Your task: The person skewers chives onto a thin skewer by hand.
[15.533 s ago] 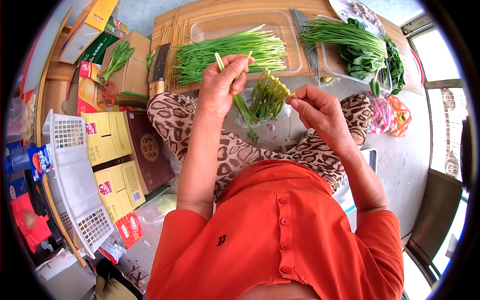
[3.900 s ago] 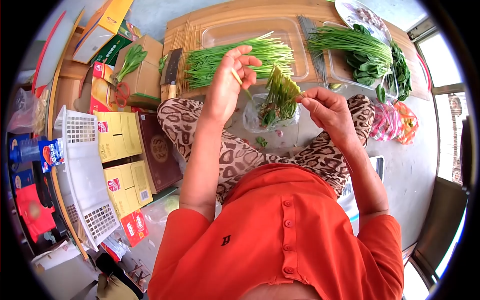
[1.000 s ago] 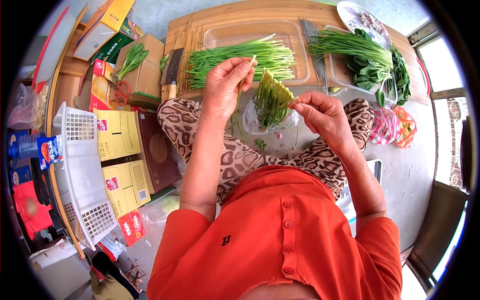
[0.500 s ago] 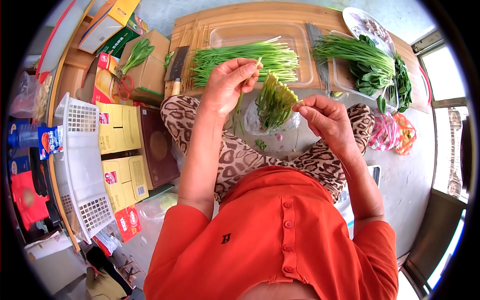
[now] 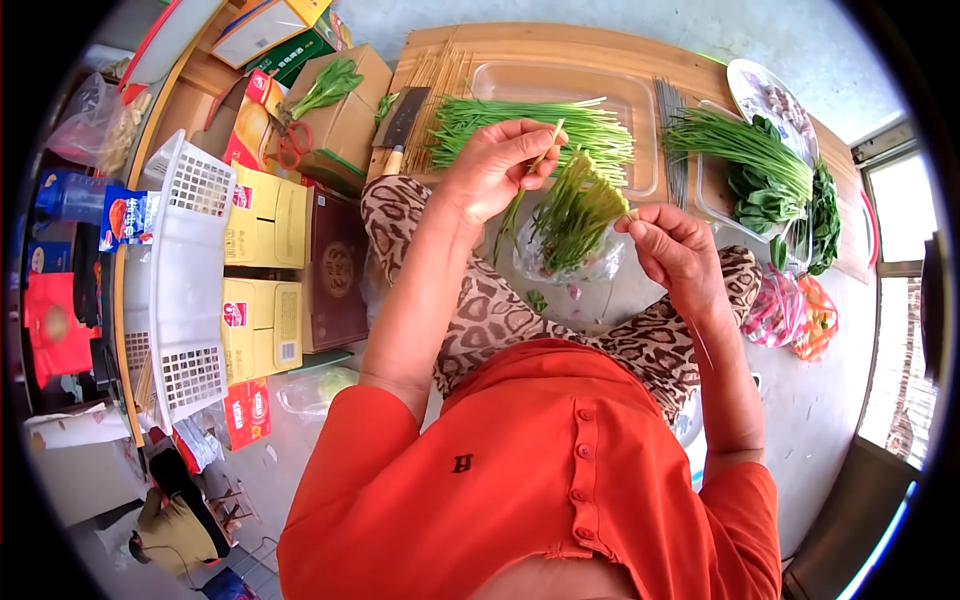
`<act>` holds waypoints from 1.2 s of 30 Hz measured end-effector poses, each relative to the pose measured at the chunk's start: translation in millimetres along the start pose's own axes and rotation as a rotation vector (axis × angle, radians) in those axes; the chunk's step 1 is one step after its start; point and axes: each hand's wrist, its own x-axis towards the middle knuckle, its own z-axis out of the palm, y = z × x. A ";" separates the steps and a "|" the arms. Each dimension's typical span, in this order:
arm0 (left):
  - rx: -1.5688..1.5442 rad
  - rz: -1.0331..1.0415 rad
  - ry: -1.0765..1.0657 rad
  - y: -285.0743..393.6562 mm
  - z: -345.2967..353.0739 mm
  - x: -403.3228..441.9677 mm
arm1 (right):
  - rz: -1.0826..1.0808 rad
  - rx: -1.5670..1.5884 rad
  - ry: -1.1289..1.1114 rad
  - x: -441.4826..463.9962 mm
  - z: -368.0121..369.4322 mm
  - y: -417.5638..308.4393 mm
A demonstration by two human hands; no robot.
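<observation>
Here's the left hand (image 5: pixel 503 172), thumb and fingers pinched round a slim stem (image 5: pixel 558 130), the pale end poking up above the grip and leaning right, the green length trailing below! Across the gap, the right hand (image 5: pixel 678 248) has thumb and forefinger closed on the stub of a thin stick (image 5: pixel 631 214) at the corner of the bunch (image 5: pixel 580 210), which hangs between the two hands over a clear bag (image 5: pixel 603 266).

And this is the line that counts: the row of pale ends slants from upper left, near the left fingertips, down to the right-hand pinch, the leaves dropping away crosswise. So the bunch sits right of and a shade below the left fingers; the right hand has the row's lower end, the left is nearer the upper one.

Now the murky bits: the stick's run through the bunch is buried, its far point can't be picked out (a faint pale streak by the right wrist might be its tail, no promises), and whether the left fingertips touch the bunch is too close to call. Up behind, the left hand cuts off part of the pile (image 5: pixel 595 135), and the bunch masks much of the bag
</observation>
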 end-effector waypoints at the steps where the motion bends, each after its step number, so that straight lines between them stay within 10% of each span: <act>1: 0.015 -0.011 0.005 3.7 2.3 -1.8 | -0.008 0.028 -0.006 0.1 0.1 0.4; 27: 0.476 0.150 -0.199 20.4 45.1 -5.3 | -0.039 0.141 -0.193 -13.2 -4.9 -42.6; 36: 0.104 0.195 -0.133 14.3 55.1 1.9 | 0.013 0.349 -0.230 -16.3 -21.5 -41.5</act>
